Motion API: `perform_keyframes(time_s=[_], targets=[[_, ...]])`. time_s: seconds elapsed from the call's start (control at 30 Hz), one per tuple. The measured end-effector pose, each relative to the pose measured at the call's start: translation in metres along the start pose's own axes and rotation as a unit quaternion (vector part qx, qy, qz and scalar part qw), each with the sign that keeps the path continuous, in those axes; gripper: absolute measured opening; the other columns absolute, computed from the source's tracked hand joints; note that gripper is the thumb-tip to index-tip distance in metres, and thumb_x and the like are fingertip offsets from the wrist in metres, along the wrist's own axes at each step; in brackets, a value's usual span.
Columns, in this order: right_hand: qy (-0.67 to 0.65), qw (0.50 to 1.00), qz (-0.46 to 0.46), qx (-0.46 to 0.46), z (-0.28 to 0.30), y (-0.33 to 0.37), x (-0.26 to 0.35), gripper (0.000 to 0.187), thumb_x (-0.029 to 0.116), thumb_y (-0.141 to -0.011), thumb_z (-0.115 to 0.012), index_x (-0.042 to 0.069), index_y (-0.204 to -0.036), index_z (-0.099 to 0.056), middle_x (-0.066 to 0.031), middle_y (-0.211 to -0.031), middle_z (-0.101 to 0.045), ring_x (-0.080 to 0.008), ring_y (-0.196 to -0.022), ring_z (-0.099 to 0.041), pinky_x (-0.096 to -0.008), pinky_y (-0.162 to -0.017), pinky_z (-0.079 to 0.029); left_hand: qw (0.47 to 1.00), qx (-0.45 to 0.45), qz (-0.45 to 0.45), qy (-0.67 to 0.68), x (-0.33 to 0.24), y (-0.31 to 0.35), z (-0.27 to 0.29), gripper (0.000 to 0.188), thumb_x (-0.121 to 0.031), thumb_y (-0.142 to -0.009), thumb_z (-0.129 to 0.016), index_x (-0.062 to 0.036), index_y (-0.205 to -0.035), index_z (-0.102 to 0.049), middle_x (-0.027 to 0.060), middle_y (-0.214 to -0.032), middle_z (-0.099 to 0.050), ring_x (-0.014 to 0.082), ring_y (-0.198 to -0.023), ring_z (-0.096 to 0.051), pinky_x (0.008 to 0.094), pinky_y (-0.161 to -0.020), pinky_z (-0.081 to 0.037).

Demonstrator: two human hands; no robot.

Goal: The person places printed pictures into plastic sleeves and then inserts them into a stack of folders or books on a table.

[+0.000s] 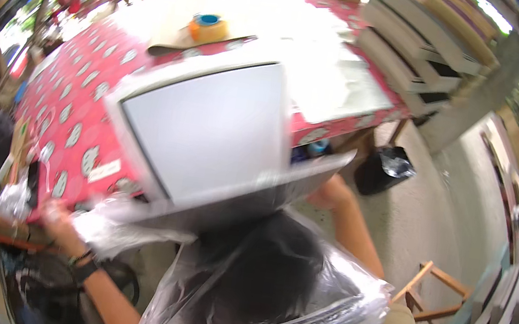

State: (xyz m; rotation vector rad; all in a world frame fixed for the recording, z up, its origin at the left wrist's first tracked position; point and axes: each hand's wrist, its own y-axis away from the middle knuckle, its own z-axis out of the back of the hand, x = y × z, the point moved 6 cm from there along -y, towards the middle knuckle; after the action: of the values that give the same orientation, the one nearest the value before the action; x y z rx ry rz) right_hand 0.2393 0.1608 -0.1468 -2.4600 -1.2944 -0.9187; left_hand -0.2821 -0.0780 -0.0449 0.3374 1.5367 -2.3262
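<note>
Meets the right end of the gray panel (306,180) with the right hand (331,193) — cannot tell the hidden fingers' spread or hold. Has the left hand (61,227) beside clear plastic (111,227), too blurred to tell any grip. Shows the white-rimmed box (207,131) just beyond the panel, over the red tablecloth (81,130) — and, farther out, 1 black bin (371,176).

Left hand (59,225) blurred, right hand (332,195) higher, partly hidden, bare forearms (359,234) slanting up-left

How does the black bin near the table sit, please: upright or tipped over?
Upright: the black bin has its mouth facing up, with shiny clear plastic showing there.
</note>
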Motion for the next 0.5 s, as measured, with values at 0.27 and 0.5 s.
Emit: perform_keyframes(time_s=[0.27, 0.5], targets=[[0.54, 0.824, -0.17, 0.03, 0.052, -0.014, -0.088, 0.032, 0.027, -0.083, -0.053, 0.004, -0.104, -0.061, -0.0085, -0.102, -0.061, -0.0153, -0.09, -0.056, -0.0257, -0.081, -0.042, 0.908, -0.122, 0.083, 0.392, -0.224, -0.068, 0.057, 0.032, -0.019, -0.088, -0.044, 0.0067, -0.107, -0.04, 0.0087, -0.079, -0.047, 0.0072, -0.046, -0.029, 0.0164, -0.043, -0.025], [0.529, 0.783, 0.005, 0.329, -0.159, -0.032, -0.007, 0.042, 0.027, -0.084, -0.054, 0.003, -0.118, -0.049, -0.013, -0.12, -0.049, -0.0243, -0.113, -0.044, -0.0317, -0.095, -0.032, 0.748, 0.225, 0.13, 0.611, -0.291, -0.042, -0.032, 0.04, -0.023, -0.087, -0.045, 0.0023, -0.116, -0.036, 0.0072, -0.074, -0.046, 0.0057, -0.045, -0.034, 0.0162, -0.038, -0.026]])
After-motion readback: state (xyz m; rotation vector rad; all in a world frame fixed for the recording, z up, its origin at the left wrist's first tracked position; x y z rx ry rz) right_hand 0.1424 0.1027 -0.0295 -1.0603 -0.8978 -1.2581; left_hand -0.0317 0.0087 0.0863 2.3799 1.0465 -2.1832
